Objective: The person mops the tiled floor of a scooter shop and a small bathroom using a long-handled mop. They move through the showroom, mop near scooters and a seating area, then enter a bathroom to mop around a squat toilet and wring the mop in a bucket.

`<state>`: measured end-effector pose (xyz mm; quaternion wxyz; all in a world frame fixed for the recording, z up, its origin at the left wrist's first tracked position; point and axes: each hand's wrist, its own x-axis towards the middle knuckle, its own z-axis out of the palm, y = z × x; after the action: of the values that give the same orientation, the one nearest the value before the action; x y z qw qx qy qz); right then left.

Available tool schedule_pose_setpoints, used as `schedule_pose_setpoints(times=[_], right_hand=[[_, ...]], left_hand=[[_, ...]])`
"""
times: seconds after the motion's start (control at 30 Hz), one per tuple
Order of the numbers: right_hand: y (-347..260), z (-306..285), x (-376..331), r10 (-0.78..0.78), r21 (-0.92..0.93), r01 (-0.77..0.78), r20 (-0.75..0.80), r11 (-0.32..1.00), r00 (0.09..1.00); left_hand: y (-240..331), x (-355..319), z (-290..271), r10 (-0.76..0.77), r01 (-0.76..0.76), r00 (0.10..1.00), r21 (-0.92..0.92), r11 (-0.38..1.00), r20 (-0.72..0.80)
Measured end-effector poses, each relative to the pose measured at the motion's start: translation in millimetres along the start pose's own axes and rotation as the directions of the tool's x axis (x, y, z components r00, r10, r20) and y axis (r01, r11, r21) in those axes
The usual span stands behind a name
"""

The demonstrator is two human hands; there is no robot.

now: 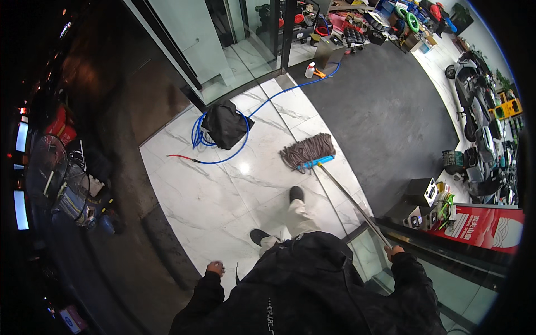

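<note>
In my right hand (394,253) is the upper part of a mop handle (357,207), with the fingers wrapped round it. The handle slants down and to the left to a blue clamp (315,162) and a grey-brown string mop head (308,149), which rests on the white marble-look tiles (223,184). My left hand (215,268) hangs at my side, away from the mop, its fingers curled in with nothing seen in them. My dark shoes (296,194) stand on the tiles behind the mop head.
A black bag or cloth (226,125) lies inside a coiled blue hose (196,133) on the tiles. The hose runs to a metal box (329,53) beside a white spray bottle (310,70). Glass doors (195,50) stand ahead, a dark mat (385,117) and parked scooters (474,111) to the right.
</note>
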<state>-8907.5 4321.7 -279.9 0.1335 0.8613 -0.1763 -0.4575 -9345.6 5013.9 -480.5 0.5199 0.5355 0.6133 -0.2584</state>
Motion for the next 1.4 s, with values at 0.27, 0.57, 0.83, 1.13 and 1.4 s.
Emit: schedule_pose_setpoints(times=[0.27, 0.57, 0.83, 1.13, 1.4], right_hand=[[-6, -18, 42, -0.058, -0.057, 0.055, -0.054, 0.997, 0.997], [-120, -101, 159, -0.24, 0.123, 0.26, -0.153, 0.958, 0.959], [-416, -179, 193, -0.467, 0.312, 0.516, -0.22, 0.798, 0.856], [-220, -123, 105, -0.215, 0.306, 0.237, -0.104, 0.922, 0.971], [-80, 68, -189, 0.268, 0.334, -0.314, 0.175, 0.889, 0.947]], left_hand=[[115, -44, 47, 0.202, -0.201, 0.978, -0.028, 0.979, 0.043], [115, -91, 89, -0.054, -0.007, 0.986, 0.36, 0.933, 0.16], [274, -62, 76, 0.206, -0.23, 0.972, 0.276, 0.933, 0.112], [454, -23, 101, 0.382, -0.515, 0.844, 0.373, 0.771, 0.376], [484, 119, 37, 0.087, -0.349, 0.911, 0.642, 0.683, 0.402]])
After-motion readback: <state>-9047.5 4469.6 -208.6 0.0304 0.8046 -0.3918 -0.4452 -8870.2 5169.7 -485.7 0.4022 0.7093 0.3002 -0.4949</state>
